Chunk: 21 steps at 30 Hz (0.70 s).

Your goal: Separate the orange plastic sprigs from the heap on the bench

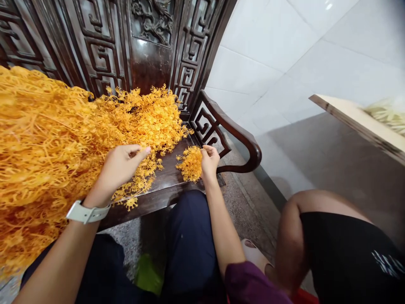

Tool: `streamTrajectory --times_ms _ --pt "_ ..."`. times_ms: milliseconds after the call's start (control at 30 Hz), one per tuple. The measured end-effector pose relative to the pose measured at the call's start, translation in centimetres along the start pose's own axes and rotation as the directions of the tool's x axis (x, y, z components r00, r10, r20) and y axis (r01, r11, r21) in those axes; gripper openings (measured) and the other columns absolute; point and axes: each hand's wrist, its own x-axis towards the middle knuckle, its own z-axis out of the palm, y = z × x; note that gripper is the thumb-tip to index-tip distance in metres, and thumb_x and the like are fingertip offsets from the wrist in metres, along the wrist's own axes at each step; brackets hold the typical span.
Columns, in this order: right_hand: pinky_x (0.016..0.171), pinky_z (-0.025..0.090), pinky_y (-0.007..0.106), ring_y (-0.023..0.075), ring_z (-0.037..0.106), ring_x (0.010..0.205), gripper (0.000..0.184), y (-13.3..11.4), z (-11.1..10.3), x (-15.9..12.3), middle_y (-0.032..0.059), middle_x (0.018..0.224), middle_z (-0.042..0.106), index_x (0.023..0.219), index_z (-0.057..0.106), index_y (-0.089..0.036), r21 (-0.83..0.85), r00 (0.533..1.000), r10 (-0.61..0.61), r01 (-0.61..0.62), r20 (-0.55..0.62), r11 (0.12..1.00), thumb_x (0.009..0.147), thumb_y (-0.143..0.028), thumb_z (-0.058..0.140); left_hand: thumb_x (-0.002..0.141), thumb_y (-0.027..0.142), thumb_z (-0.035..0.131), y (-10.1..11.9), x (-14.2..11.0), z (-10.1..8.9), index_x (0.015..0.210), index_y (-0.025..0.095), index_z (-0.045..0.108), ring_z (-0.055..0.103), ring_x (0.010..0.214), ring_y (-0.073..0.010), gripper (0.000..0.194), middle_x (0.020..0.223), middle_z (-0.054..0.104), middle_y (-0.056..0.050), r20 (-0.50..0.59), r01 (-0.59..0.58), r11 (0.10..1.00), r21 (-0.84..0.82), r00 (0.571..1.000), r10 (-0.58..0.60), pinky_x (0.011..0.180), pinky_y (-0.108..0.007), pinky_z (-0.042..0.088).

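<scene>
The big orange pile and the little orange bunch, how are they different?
The pile is huge and spreads wide; the bunch is small and roundish. The pile leans up against the bench's back, but the bunch sits low, by the right hand. Both are orange, with lots of spiky little tips.

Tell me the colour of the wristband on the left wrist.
The wristband is pale greyish green, clearest in the head view.
</scene>
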Motion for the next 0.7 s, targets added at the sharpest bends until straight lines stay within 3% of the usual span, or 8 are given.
streamTrajectory --times_ms 100,200,300,400,500,567,600,700 --pt "0.09 0.048 0.036 0.0196 0.06 0.092 0.021 0.5 -0.4 0.3 0.0037 0.093 0.066 0.093 0.063 -0.019 -0.031 0.998 -0.043 0.042 -0.036 0.999 0.076 -0.031 0.067 0.092 0.054 0.071 -0.4 0.0 0.2 0.056 0.02 0.041 0.029 0.051 -0.0115 0.058 0.05 0.031 0.004 0.04 -0.034 0.983 0.181 0.999 0.027 0.052 -0.029 0.018" --pt "0.093 0.048 0.036 0.0196 0.06 0.094 0.017 -0.4 -0.1 -0.2 0.0036 0.095 0.064 0.093 0.06 -0.02 -0.032 0.992 -0.107 0.105 -0.071 0.994 0.079 -0.029 0.062 0.09 0.06 0.072 -0.1 0.0 0.5 0.062 0.019 0.057 0.05 0.055 -0.0137 0.052 0.058 0.055 0.0 0.094 0.081 0.997 -0.005 0.992 -0.08 0.052 -0.026 0.037" --pt "0.088 0.048 0.034 0.0184 0.059 0.089 0.015 -2.7 0.6 -2.0 0.002 0.092 0.061 0.093 0.06 -0.021 -0.005 0.985 -0.167 0.166 -0.05 0.986 0.083 -0.032 0.063 0.085 0.062 0.079 0.9 -0.2 0.6 0.083 0.016 0.076 0.067 0.067 -0.0174 0.046 0.079 0.074 -0.008 0.17 0.251 0.929 -0.272 0.963 -0.21 0.061 -0.029 0.056" --pt "0.081 0.049 0.033 0.0177 0.061 0.084 0.016 -5.8 1.3 -4.9 0.0016 0.09 0.064 0.097 0.065 -0.022 0.105 0.958 -0.215 0.198 0.188 0.974 0.09 -0.036 0.069 0.085 0.06 0.082 1.8 -0.5 0.6 0.102 0.016 0.081 0.069 0.067 -0.0156 0.047 0.083 0.076 -0.009 0.205 0.313 0.864 -0.394 0.946 -0.249 0.062 -0.027 0.059" --pt "0.08 0.05 0.034 0.0174 0.064 0.085 0.021 -8.6 2.0 -7.9 0.0023 0.093 0.069 0.107 0.072 -0.024 0.185 0.79 -0.233 0.153 0.567 0.971 0.1 -0.043 0.066 0.087 0.054 0.083 2.0 -0.7 0.8 0.102 0.014 0.081 0.069 0.064 -0.0138 0.043 0.082 0.076 -0.01 0.189 0.312 0.844 -0.437 0.949 -0.253 0.058 -0.025 0.058" --pt "0.079 0.049 0.034 0.0171 0.064 0.083 0.021 -9.8 2.5 -9.5 0.0018 0.093 0.071 0.104 0.074 -0.024 0.164 0.675 -0.225 0.154 0.703 0.974 0.099 -0.043 0.07 0.087 0.051 0.084 1.8 -0.7 0.9 0.105 0.014 0.082 0.068 0.064 -0.0131 0.041 0.084 0.076 -0.009 0.187 0.31 0.828 -0.466 0.95 -0.25 0.058 -0.024 0.059" --pt "0.077 0.049 0.034 0.0167 0.063 0.08 0.019 -10.1 2.7 -10.1 0.0013 0.09 0.071 0.1 0.074 -0.023 0.152 0.652 -0.227 0.17 0.724 0.974 0.098 -0.042 0.072 0.086 0.05 0.085 1.7 -0.6 0.9 0.109 0.014 0.081 0.069 0.065 -0.013 0.042 0.085 0.077 -0.009 0.196 0.312 0.818 -0.483 0.949 -0.247 0.06 -0.024 0.059" --pt "0.07 0.045 0.033 0.0149 0.057 0.071 0.02 -10.1 3.3 -10.9 -0.0006 0.08 0.068 0.089 0.073 -0.022 0.148 0.706 -0.225 0.169 0.671 0.974 0.099 -0.039 0.072 0.084 0.047 0.088 1.6 -0.6 0.6 0.124 0.016 0.079 0.068 0.069 -0.0122 0.052 0.089 0.076 -0.008 0.225 0.294 0.802 -0.52 0.953 -0.203 0.064 -0.024 0.058"
